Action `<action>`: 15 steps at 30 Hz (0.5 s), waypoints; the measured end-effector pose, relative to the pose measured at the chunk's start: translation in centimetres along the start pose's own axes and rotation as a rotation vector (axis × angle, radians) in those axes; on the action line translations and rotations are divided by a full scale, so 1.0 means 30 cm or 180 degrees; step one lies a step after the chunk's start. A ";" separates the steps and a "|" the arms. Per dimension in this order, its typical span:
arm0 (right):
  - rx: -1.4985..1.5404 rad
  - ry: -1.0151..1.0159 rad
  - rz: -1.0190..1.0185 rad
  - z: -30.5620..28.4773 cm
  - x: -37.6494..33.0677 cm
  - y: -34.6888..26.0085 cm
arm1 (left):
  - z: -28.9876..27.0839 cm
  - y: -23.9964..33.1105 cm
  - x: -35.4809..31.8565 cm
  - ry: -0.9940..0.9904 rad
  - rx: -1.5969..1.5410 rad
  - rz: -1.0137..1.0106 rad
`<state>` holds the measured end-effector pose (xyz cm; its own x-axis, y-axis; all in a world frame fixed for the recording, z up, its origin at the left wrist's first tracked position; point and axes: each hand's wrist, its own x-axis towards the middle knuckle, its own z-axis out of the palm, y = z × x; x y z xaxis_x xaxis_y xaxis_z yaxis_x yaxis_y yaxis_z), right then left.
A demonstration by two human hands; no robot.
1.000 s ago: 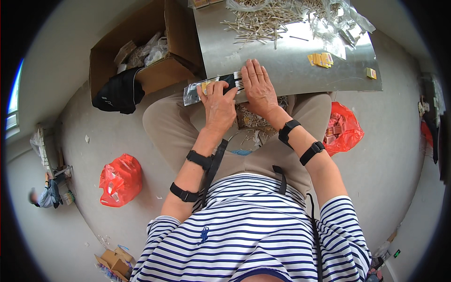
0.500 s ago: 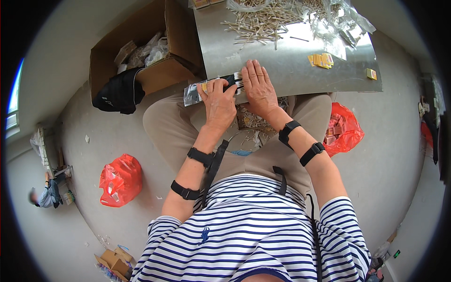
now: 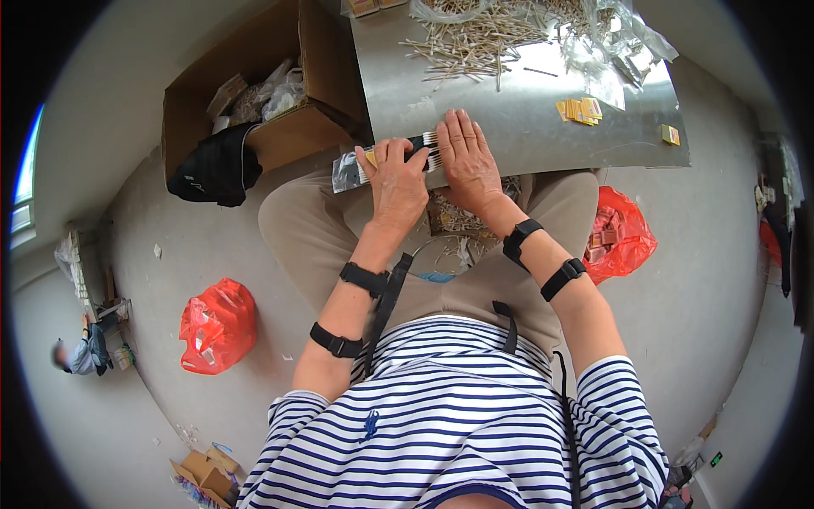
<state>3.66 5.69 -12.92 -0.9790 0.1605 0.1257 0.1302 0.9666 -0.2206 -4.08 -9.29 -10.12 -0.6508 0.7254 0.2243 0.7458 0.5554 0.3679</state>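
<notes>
Pack [image 3: 346, 174] sits at table's [image 3: 526, 136] near edge, upper centre of frame. Left hand [image 3: 397, 188] has fingers curled over it, gripping, and hides its middle. Right hand [image 3: 469, 165] lies flat, fingers straight and together, beside the swabs [image 3: 432, 156] at the pack's right end; can't tell if it touches them.

Clutter: swab pile [image 3: 471, 47] top centre, clear bags [image 3: 598, 64] to its right, yellow cards [image 3: 580, 110] below those. Carton [image 3: 275, 146] upper left, black cloth [image 3: 216, 167] over its edge. Red bag [image 3: 217, 327] lower left.
</notes>
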 end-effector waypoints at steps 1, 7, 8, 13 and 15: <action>-0.0012 0.0002 0.0003 0.001 -0.001 0.002 | 0.003 0.003 0.003 -0.0044 0.0017 -0.0003; 0.0007 0.0013 0.0008 0.002 -0.005 0.005 | -0.001 0.003 0.006 -0.0121 0.0028 -0.0002; 0.0008 0.0014 0.0008 0.002 -0.004 0.004 | -0.002 0.002 0.012 -0.0137 -0.0015 -0.0066; -0.0097 -0.0086 0.0006 0.000 0.000 0.004 | 0.008 -0.010 0.042 -0.0062 0.0038 -0.0100; -0.0099 -0.0099 0.0006 -0.001 -0.001 0.002 | 0.011 -0.011 0.044 -0.0100 0.0047 -0.0110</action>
<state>3.69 5.75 -12.90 -0.9831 0.1567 0.0950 0.1365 0.9721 -0.1907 -5.13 -8.39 -10.26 -0.6716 0.7179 0.1832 0.7252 0.5861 0.3614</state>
